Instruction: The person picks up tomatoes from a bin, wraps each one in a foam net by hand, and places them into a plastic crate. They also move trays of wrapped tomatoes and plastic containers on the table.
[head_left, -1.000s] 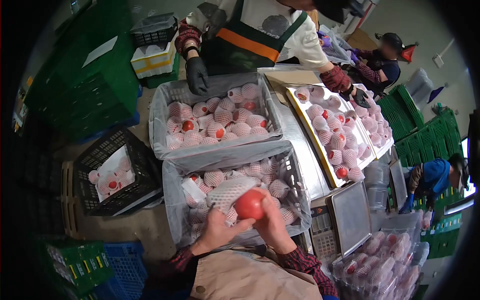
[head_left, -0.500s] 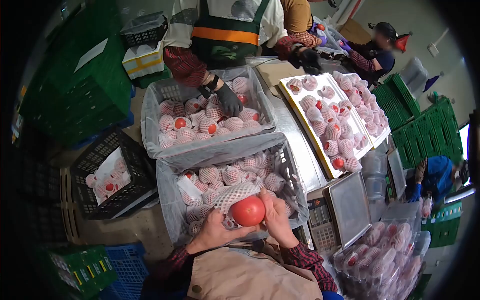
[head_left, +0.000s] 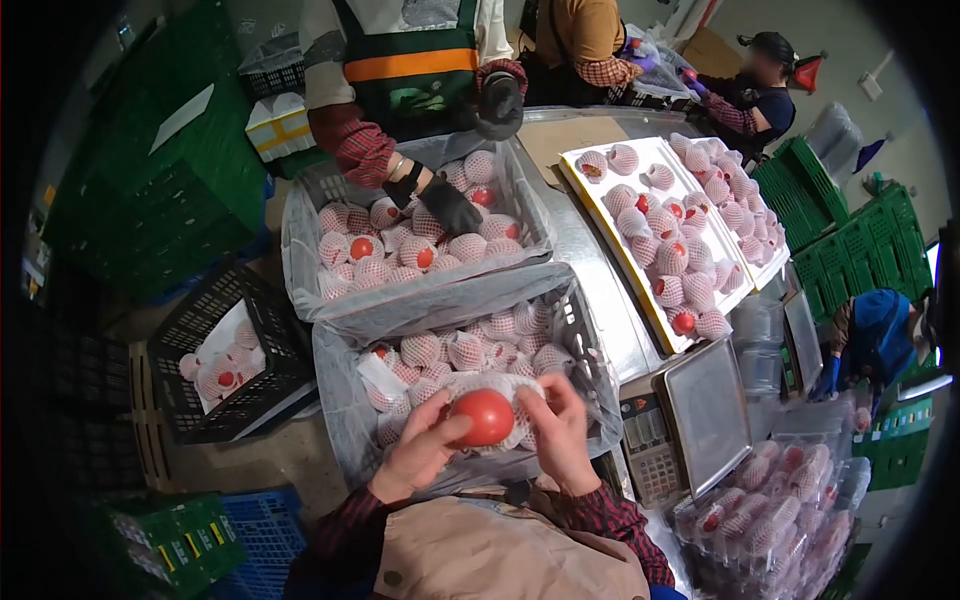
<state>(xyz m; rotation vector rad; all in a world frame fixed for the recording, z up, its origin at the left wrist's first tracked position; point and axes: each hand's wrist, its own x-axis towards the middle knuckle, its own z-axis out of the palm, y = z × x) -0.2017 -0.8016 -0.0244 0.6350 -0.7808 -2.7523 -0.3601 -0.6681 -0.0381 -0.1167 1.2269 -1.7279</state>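
A red tomato (head_left: 484,417) sits between my two hands, above the lined crate nearest me. My left hand (head_left: 425,447) grips the tomato from the left, with the thumb across its front. Around the tomato's back and right side is a white foam net sleeve (head_left: 522,428), pinched by my right hand (head_left: 557,427). Below them, the near crate (head_left: 345,440), lined with a translucent sheet, holds several tomatoes in foam nets (head_left: 466,352). Parts of that crate's contents are hidden by my hands.
Across from me, a co-worker's gloved hand (head_left: 450,205) reaches into a second lined crate (head_left: 300,235). To the right are a white tray of netted tomatoes (head_left: 625,275), a scale (head_left: 708,415) and stacked clear packs (head_left: 770,500). A black crate (head_left: 190,400) stands at left.
The foam net has moved from behind the tomato to around its back and right side. The tomato shifted slightly left. The co-worker's other gloved hand moved left, away from the white tray.
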